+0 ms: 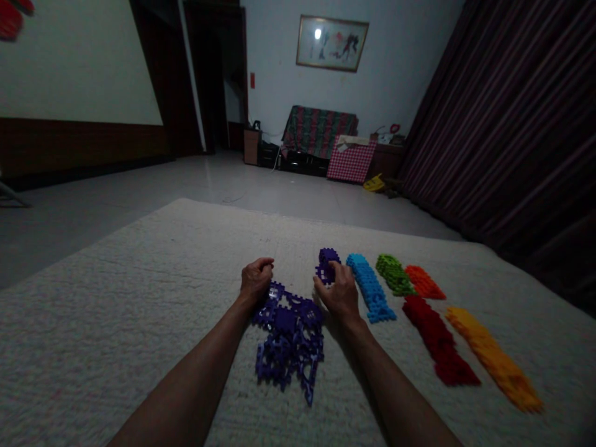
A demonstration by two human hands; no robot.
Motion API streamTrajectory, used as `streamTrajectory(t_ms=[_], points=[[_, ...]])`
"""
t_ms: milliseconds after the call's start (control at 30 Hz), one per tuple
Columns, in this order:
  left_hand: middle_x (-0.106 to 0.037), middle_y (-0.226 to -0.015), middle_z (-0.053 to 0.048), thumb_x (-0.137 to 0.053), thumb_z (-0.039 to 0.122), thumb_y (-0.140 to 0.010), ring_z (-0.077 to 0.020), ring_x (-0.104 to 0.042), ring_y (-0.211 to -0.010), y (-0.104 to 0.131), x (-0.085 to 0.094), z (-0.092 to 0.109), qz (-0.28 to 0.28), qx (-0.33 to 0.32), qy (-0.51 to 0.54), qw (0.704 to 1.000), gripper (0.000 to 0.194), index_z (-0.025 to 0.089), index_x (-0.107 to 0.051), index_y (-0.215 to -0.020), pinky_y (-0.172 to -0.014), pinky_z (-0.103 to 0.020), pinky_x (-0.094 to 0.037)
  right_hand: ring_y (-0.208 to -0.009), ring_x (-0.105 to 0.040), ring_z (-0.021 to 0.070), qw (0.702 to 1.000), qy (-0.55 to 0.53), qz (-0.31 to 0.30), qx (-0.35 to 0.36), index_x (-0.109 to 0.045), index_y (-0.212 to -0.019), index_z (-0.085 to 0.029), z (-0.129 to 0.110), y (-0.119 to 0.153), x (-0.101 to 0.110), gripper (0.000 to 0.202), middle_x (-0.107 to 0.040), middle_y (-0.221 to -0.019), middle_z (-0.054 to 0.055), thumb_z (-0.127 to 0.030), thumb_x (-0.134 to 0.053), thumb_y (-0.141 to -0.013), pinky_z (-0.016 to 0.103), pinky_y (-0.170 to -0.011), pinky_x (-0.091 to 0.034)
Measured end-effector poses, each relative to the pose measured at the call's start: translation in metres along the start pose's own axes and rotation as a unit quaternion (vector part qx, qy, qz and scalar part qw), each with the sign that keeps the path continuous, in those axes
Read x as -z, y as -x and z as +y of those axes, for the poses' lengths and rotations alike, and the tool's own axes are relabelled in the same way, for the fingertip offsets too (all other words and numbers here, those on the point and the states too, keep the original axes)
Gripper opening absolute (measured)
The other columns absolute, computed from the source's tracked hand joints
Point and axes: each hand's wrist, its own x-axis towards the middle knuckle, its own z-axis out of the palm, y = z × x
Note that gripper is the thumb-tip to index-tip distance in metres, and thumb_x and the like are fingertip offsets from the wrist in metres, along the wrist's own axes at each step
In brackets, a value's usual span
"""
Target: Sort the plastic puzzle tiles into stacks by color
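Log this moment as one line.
left hand: curled beside purple pile | right hand: at purple stack | rightward: blue stack, green stack, orange stack, red stack, yellow stack

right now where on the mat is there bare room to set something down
Widest: the pale mat left of the left hand. Also bare: the strip beyond the purple stack, up to the mat's far edge. Crowded: the middle, under the purple pieces, and right of the right hand, from the blue row to the yellow row.
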Motion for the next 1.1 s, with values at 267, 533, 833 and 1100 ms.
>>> streamTrajectory(t_ms=[267,533,833,1100], points=[[-0.079,-0.092,-0.009,-0.054,0.028,-0.073,-0.0213,-0.073,-0.083,0.002,0.001,0.003,-0.003,0.001,-0.001,1.0,0.036,0.017,-0.078,-0.097,-0.077,-0.03,-0.057,-0.117,-0.054,0.0297,0.997,0.004,0.068,-0.035,-0.056,-0.125,-0.013,0.027,0.001,-0.007,0.049,-0.06,-0.12,0.017,-0.037,-0.061,-0.083,0.047,-0.105,-0.045],[-0.079,-0.093,-0.009,-0.054,0.028,-0.074,-0.0213,-0.073,-0.085,0.0,0.0,0.0,-0.009,0.006,-0.012,1.0,0.037,0.016,-0.078,-0.099,-0.08,-0.031,-0.057,-0.114,-0.055,0.0319,0.996,0.007,0.086,-0.036,-0.057,-0.124,-0.013,0.032,-0.002,-0.014,0.049,-0.06,-0.118,0.018,-0.036,-0.062,-0.081,0.048,-0.101,-0.047],[-0.08,-0.091,-0.009,-0.055,0.026,-0.074,-0.022,-0.074,-0.086,0.001,0.001,0.002,0.0,-0.002,-0.015,1.0,0.034,0.016,-0.078,-0.096,-0.082,-0.032,-0.057,-0.113,-0.054,0.0333,0.995,0.019,0.093,-0.036,-0.058,-0.121,-0.012,0.032,-0.002,-0.016,0.05,-0.059,-0.117,0.019,-0.036,-0.064,-0.079,0.05,-0.102,-0.047],[-0.08,-0.092,-0.008,-0.054,0.026,-0.075,-0.0202,-0.073,-0.084,-0.001,0.001,-0.005,-0.004,-0.011,-0.014,1.0,0.035,0.017,-0.078,-0.099,-0.081,-0.03,-0.056,-0.107,-0.059,0.0292,0.994,-0.022,0.102,-0.019,-0.062,-0.117,-0.015,0.021,-0.001,-0.007,0.036,-0.063,-0.111,0.016,-0.032,-0.055,-0.086,0.046,-0.097,-0.05]])
